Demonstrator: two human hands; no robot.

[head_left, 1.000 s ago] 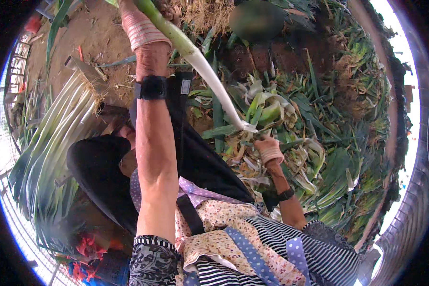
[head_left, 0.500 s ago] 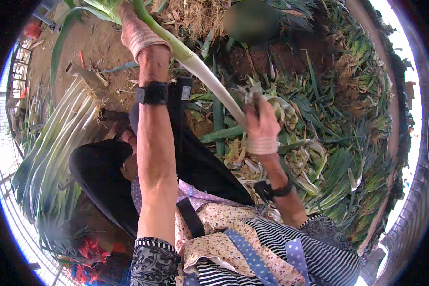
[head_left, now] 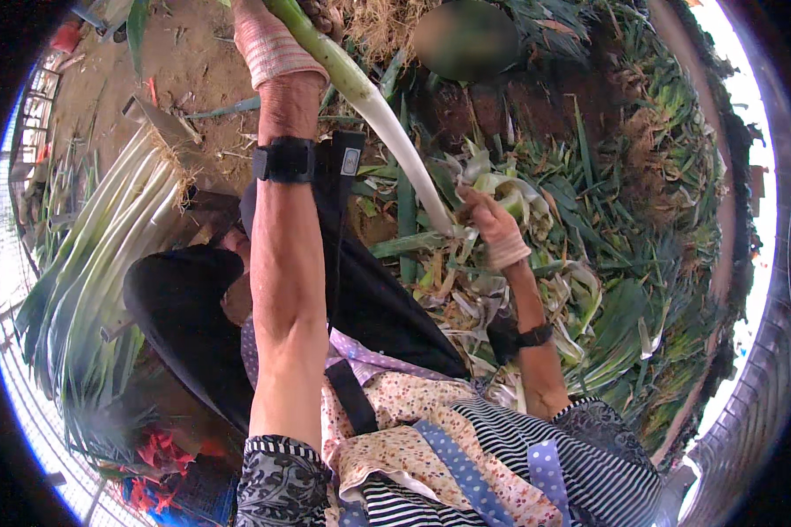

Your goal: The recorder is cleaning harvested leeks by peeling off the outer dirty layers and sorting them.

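Observation:
A long leek (head_left: 395, 140), white toward its root end and green above, slants from the top edge down to the right. My left hand (head_left: 277, 44), in a pale pink striped glove with bare fingertips, is closed round its green part and partly cut off by the frame's top. Just right of the root end is my right hand (head_left: 494, 227), in a similar glove. Its fingers are curled together beside the leek; what they pinch, if anything, cannot be made out. Pale stripped leaves (head_left: 523, 198) lie behind that hand.
At left, a bundle of cleaned leeks (head_left: 119, 228) rests by a flat board (head_left: 163, 127). Leaf waste (head_left: 580, 220) heaps up on the right. Roots of other leeks (head_left: 378, 35) show at the top. Red scraps (head_left: 163, 457) lie lower left.
My left hand has shifted slightly right and up with the leek. My right hand, blurred before at the white end, has moved a little right and its fingers now show curled.

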